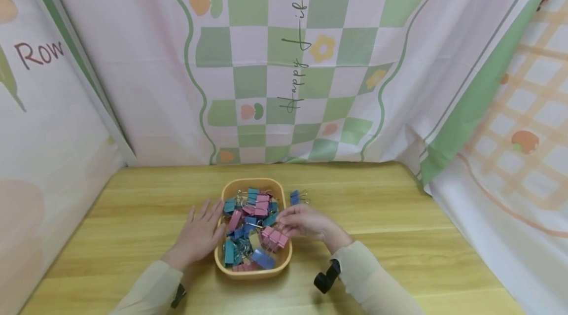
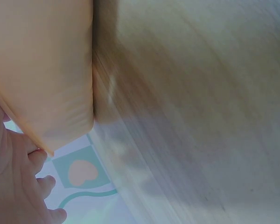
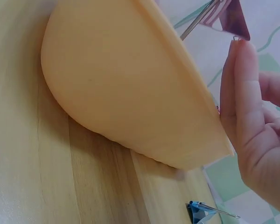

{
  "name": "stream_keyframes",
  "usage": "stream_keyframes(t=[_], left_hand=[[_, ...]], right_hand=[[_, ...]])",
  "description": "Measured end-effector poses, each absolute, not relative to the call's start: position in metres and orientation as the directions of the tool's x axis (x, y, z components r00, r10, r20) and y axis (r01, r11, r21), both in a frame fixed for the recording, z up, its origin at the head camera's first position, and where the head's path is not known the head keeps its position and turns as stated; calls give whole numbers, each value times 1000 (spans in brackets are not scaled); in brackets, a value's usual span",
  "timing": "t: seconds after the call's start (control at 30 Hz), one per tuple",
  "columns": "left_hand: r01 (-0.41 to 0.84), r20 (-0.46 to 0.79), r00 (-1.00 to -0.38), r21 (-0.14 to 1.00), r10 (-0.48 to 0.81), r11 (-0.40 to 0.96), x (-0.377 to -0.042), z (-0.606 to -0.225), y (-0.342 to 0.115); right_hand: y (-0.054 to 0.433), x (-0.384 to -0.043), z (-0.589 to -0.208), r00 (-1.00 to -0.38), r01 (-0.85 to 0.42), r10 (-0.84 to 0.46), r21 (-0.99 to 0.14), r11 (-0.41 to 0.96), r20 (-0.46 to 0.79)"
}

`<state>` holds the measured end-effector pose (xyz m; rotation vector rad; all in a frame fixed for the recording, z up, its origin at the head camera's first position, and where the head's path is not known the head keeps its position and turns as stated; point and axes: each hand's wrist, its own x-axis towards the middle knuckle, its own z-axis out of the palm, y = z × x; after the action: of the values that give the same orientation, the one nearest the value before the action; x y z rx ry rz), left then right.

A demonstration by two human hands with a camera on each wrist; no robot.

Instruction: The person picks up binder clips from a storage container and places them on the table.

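An orange plastic basket [image 1: 287, 251] holds a jumble of pink, blue, teal and yellow binder clips. My left hand [image 1: 198, 233] lies against its left rim with the fingers spread and fairly straight; the left wrist view shows the fingertips [image 2: 38, 158] by the basket wall [image 2: 46, 60]. Over the right rim, my right hand [image 1: 306, 221] pinches a pink binder clip [image 1: 274, 237] between thumb and finger. Seen from the right wrist, that pink clip [image 3: 233, 18] sits above the rim, gripped by a wire handle. Its lower part blends with other clips in the head view.
A blue binder clip [image 1: 295, 197] lies on the wooden table [image 1: 377, 206], just right of the basket. Behind the table hangs a green-and-white checked curtain [image 1: 288, 83], with printed cloth at both sides.
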<state>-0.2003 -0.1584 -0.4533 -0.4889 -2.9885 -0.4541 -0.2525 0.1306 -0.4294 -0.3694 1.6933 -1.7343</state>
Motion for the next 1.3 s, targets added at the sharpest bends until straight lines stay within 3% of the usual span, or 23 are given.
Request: stream_keyframes(t=[0.23, 0.47, 0.77, 1.0, 1.3], left_hand=[[327, 123, -945, 274, 304, 905, -200, -453, -158], [324, 125, -945, 267, 301, 907, -200, -452, -158], [330, 125, -944, 273, 307, 904, -201, -453, -158], [329, 138, -943, 258, 302, 908, -202, -452, -158], [324, 119, -946, 262, 303, 909, -201, -450, -158]], right_hand=[[129, -250, -428, -712, 156, -657, -968, 196, -248], [123, -245, -420, -613, -51, -758, -945, 322, -225], [125, -244, -423, -561, 104, -794, -972, 212, -233], [124, -245, -422, -527, 14, -819, -966, 259, -227], [127, -250, -420, -622, 96, -756, -978, 185, -204]])
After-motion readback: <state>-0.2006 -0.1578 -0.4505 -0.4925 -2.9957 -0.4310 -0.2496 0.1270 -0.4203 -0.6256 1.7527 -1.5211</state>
